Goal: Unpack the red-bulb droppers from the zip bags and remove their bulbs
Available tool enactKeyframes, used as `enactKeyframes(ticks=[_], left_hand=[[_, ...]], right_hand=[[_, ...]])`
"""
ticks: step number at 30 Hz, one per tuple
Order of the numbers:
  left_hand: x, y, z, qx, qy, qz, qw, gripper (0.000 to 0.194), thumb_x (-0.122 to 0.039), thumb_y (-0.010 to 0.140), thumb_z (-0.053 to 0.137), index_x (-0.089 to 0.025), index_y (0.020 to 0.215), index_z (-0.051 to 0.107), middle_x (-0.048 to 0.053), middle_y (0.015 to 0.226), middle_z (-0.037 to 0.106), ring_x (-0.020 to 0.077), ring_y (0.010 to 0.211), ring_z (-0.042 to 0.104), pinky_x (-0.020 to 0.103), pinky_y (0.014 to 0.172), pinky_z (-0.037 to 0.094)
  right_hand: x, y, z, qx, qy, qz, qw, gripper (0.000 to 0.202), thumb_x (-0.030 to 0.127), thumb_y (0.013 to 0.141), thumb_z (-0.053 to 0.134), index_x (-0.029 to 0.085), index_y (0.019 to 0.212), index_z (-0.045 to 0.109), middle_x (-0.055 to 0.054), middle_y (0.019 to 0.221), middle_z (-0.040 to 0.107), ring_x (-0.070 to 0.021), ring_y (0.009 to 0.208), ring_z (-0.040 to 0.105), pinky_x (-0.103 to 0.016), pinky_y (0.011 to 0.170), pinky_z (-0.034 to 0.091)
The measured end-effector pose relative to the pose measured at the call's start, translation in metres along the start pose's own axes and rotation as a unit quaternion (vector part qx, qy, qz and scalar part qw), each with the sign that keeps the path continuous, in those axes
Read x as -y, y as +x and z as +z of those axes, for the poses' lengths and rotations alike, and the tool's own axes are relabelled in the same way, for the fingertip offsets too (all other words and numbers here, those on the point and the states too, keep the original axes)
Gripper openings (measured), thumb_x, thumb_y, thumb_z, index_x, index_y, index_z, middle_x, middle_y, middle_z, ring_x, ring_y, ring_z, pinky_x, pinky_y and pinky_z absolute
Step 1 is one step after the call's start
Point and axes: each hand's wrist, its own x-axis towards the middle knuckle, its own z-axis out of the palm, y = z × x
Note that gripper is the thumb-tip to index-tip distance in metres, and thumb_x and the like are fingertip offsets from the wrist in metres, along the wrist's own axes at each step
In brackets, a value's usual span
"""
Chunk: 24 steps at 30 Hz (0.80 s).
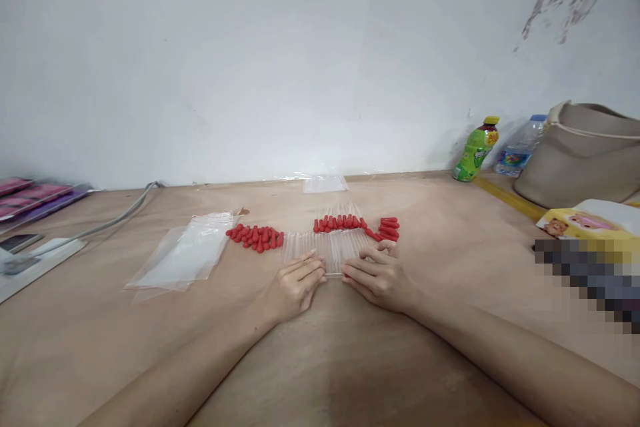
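My left hand [299, 283] is closed, its fingers pinching one end of a thin clear glass tube [333, 274] that lies crosswise between the hands. At the tube's other end, my right hand [381, 279] is closed around a red rubber bulb, of which only a sliver shows at the fingertips. Just beyond both hands lies a row of clear glass tubes [330, 248], side by side. Red rubber bulbs [340, 222] rest in a line across the tubes. More red bulbs [257, 238] are heaped to the left, and several others [389, 228] lie to the right.
Clear plastic bags [187, 250] lie left of the heap; another bag [325, 184] is by the wall. A grey cable [120, 213] and a phone [20, 242] are far left. At right stand a green bottle [476, 150], a water bottle [520, 147], a beige bag [580, 157] and a yellow packet [590, 227].
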Motion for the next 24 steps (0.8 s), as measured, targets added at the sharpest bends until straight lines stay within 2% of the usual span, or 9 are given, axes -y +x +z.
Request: enactKeyframes(ticks=[10, 14, 16, 19, 22, 24], left_hand=[[-0.004, 0.001, -0.005, -0.007, -0.006, 0.004, 1.000, 0.016, -0.008, 0.081, 0.048, -0.013, 0.096, 0.055, 0.007, 0.094, 0.065, 0.0157, 0.097, 0.059, 0.037, 0.095, 0.046], [0.000, -0.001, -0.011, -0.016, -0.003, -0.008, 1.000, 0.018, -0.007, 0.080, 0.049, -0.012, 0.096, 0.056, 0.007, 0.093, 0.065, 0.0158, 0.097, 0.058, 0.036, 0.096, 0.045], [0.008, -0.003, -0.016, -0.042, 0.013, -0.044, 0.998, 0.017, -0.007, 0.080, 0.049, -0.014, 0.094, 0.057, 0.006, 0.091, 0.064, 0.0161, 0.094, 0.059, 0.037, 0.093, 0.045], [0.023, -0.007, -0.022, -0.088, 0.054, -0.137, 0.985, 0.013, -0.012, 0.081, 0.050, -0.016, 0.090, 0.059, 0.005, 0.088, 0.062, 0.0154, 0.083, 0.059, 0.032, 0.078, 0.050], [0.037, -0.009, -0.021, -0.099, 0.084, -0.203, 0.970, 0.014, -0.017, 0.083, 0.048, -0.016, 0.090, 0.060, 0.004, 0.078, 0.054, 0.0131, 0.070, 0.053, 0.026, 0.061, 0.048], [0.043, -0.010, -0.019, -0.097, 0.093, -0.211, 0.968, 0.017, -0.017, 0.085, 0.045, -0.015, 0.091, 0.060, 0.003, 0.073, 0.048, 0.0121, 0.066, 0.049, 0.024, 0.058, 0.045]], right_hand=[[0.000, -0.004, -0.009, -0.031, -0.025, -0.030, 0.999, 0.011, 0.022, 0.080, 0.058, 0.021, 0.090, 0.061, 0.003, 0.087, 0.069, -0.0112, 0.077, 0.054, -0.032, 0.074, 0.027], [-0.010, -0.008, -0.014, -0.025, -0.036, -0.038, 0.998, 0.014, 0.019, 0.080, 0.058, 0.023, 0.093, 0.061, 0.003, 0.090, 0.068, -0.0119, 0.079, 0.055, -0.033, 0.074, 0.029], [-0.022, -0.009, -0.016, -0.037, -0.035, 0.006, 0.999, 0.013, 0.019, 0.079, 0.059, 0.025, 0.090, 0.063, 0.003, 0.086, 0.069, -0.0127, 0.077, 0.055, -0.033, 0.074, 0.030], [-0.043, -0.010, -0.018, -0.072, 0.005, 0.140, 0.988, 0.010, 0.025, 0.078, 0.059, 0.025, 0.086, 0.065, 0.001, 0.080, 0.068, -0.0138, 0.072, 0.055, -0.032, 0.070, 0.036], [-0.063, -0.010, -0.015, -0.095, 0.092, 0.268, 0.954, 0.015, 0.029, 0.081, 0.053, 0.024, 0.089, 0.066, -0.003, 0.080, 0.063, -0.0143, 0.072, 0.056, -0.029, 0.065, 0.042], [-0.075, -0.012, -0.012, -0.108, 0.114, 0.327, 0.932, 0.020, 0.030, 0.082, 0.050, 0.023, 0.091, 0.066, -0.004, 0.079, 0.058, -0.0144, 0.071, 0.055, -0.028, 0.062, 0.044]])
